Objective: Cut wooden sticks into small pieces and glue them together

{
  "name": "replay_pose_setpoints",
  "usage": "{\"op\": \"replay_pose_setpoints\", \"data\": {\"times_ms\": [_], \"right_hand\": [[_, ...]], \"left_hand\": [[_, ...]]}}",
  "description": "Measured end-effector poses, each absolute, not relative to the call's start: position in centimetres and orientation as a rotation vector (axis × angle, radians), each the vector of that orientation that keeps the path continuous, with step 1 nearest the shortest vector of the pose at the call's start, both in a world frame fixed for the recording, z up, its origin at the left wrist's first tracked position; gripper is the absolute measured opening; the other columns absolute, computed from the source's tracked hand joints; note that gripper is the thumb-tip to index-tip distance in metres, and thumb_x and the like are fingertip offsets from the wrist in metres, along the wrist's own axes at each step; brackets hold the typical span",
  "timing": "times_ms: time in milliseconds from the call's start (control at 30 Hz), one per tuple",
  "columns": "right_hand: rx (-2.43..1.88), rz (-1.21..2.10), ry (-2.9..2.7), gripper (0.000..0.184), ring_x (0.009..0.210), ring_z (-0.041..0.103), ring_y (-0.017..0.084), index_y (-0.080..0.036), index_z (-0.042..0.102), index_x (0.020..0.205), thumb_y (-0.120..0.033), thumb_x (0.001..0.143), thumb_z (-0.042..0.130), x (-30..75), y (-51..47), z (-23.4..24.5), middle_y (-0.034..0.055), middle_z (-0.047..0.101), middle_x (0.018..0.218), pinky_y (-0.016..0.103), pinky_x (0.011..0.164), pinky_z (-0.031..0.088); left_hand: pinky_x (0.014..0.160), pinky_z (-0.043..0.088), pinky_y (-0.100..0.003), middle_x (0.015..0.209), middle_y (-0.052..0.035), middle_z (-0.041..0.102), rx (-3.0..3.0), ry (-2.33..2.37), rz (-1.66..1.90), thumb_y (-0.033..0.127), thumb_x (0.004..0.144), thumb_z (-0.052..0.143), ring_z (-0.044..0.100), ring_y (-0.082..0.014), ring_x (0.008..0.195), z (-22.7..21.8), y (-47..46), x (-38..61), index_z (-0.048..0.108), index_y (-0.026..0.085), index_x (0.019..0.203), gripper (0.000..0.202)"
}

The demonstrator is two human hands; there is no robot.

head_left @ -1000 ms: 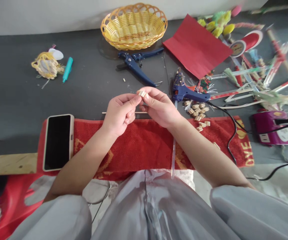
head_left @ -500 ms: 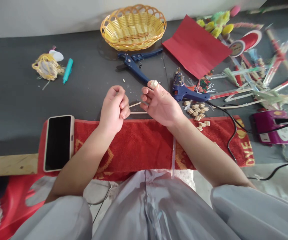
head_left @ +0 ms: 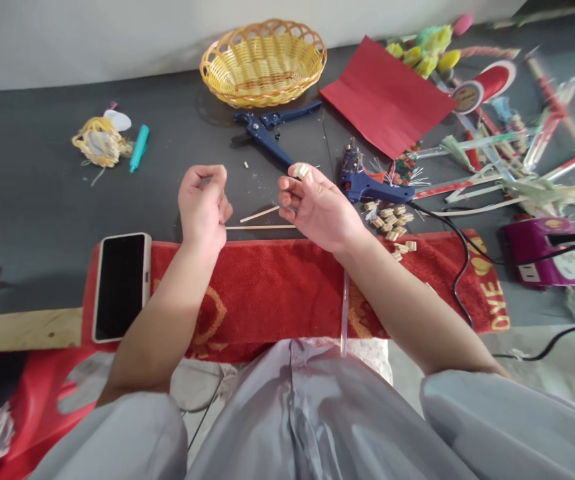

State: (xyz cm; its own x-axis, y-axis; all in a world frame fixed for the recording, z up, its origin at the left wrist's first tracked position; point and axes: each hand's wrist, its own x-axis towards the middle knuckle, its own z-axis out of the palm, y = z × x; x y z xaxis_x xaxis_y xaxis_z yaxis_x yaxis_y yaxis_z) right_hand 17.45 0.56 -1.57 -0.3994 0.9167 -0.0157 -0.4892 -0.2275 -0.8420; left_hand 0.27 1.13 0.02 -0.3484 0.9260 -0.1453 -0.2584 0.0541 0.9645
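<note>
My right hand is curled palm-up above the dark floor and pinches a small pale wooden piece at its fingertips. A short thin stick pokes out from its lower fingers toward the left. My left hand hovers a little to the left with its fingers curled in; I see nothing in them. A long thin stick lies flat between the hands, along the far edge of the red towel. A heap of several small wooden pieces lies just right of my right hand.
A blue glue gun with a black cord lies right of my right hand. Blue pliers, a yellow woven basket and red paper sit further back. A phone rests on the towel's left end. Craft sticks clutter the right.
My hands, which were pinching the wooden piece together, have come apart. The left hand let go and drew left; the right kept the piece and turned palm-up.
</note>
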Motion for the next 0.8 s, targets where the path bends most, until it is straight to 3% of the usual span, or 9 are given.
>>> {"op": "replay_pose_setpoints", "data": {"times_ms": [133, 233, 300, 367, 467, 633, 800], "right_hand": [[-0.643, 1.809, -0.969, 0.023, 0.08, 0.059, 0.005, -0.027, 0.056, 0.094, -0.047, 0.086, 0.062, 17.7, 0.4, -1.1, -0.0024, 0.063, 0.121, 0.019, 0.066, 0.05], [-0.678, 1.808, -0.995, 0.024, 0.086, 0.062, 0.007, -0.026, 0.056, 0.093, -0.049, 0.087, 0.06, 18.0, 0.3, -0.8, -0.0003, 0.059, 0.133, 0.019, 0.067, 0.051], [-0.689, 1.793, -1.023, 0.027, 0.087, 0.063, 0.007, -0.025, 0.056, 0.094, -0.051, 0.086, 0.061, 18.0, 0.4, -0.8, 0.0006, 0.058, 0.134, 0.02, 0.066, 0.051], [-0.694, 1.757, -1.065, 0.029, 0.083, 0.063, 0.007, -0.026, 0.058, 0.094, -0.052, 0.084, 0.063, 18.0, 0.5, -1.0, 0.0004, 0.06, 0.13, 0.02, 0.065, 0.051], [-0.738, 1.669, -1.153, 0.03, 0.077, 0.062, 0.006, -0.027, 0.06, 0.095, -0.052, 0.081, 0.067, 17.8, 0.7, -1.5, -0.001, 0.063, 0.117, 0.021, 0.064, 0.051], [-0.81, 1.408, -1.352, 0.034, 0.071, 0.053, 0.007, -0.023, 0.064, 0.095, -0.052, 0.078, 0.069, 17.5, 0.8, -2.0, 0.0004, 0.063, 0.101, 0.021, 0.061, 0.047], [-0.862, 1.041, -1.608, 0.029, 0.079, 0.053, 0.01, -0.022, 0.066, 0.096, -0.049, 0.085, 0.063, 17.6, 0.5, -1.8, 0.0035, 0.061, 0.099, 0.026, 0.07, 0.049]], "left_hand": [[0.033, 0.015, -0.021, 0.044, 0.0129, 0.032, 0.992, 1.37, 1.527, 0.017, 0.072, 0.073, 0.022, -0.0019, 0.031, -0.8, 1.1, 0.2, 0.056, 0.023, 0.081, 0.021], [0.038, 0.025, -0.02, 0.049, 0.01, 0.041, 1.27, 1.452, 1.459, 0.027, 0.075, 0.072, 0.034, -0.0031, 0.038, -1.0, 0.9, 0.1, 0.063, 0.023, 0.092, 0.02], [0.043, 0.03, -0.02, 0.052, 0.0065, 0.046, 1.433, 1.513, 1.403, 0.034, 0.081, 0.065, 0.04, -0.0048, 0.043, -0.8, 0.5, 0.2, 0.066, 0.02, 0.083, 0.014], [0.048, 0.033, -0.019, 0.053, 0.005, 0.05, 1.545, 1.588, 1.31, 0.031, 0.078, 0.069, 0.042, -0.0053, 0.048, -0.3, 0.0, 0.5, 0.065, 0.019, 0.073, 0.014], [0.047, 0.031, -0.017, 0.049, 0.0075, 0.047, 1.476, 1.556, 1.283, 0.022, 0.072, 0.074, 0.04, -0.0049, 0.046, 0.6, -0.6, 1.0, 0.062, 0.021, 0.078, 0.013], [0.041, 0.027, -0.019, 0.046, 0.0065, 0.044, 1.332, 1.396, 1.196, 0.029, 0.08, 0.065, 0.036, -0.0049, 0.039, 1.1, -1.1, 1.5, 0.066, 0.021, 0.077, 0.009], [0.037, 0.023, -0.018, 0.039, 0.0063, 0.041, 1.211, 1.286, 1.116, 0.03, 0.08, 0.061, 0.033, -0.0043, 0.034, 0.9, -1.1, 1.7, 0.065, 0.02, 0.068, 0.016]]}}
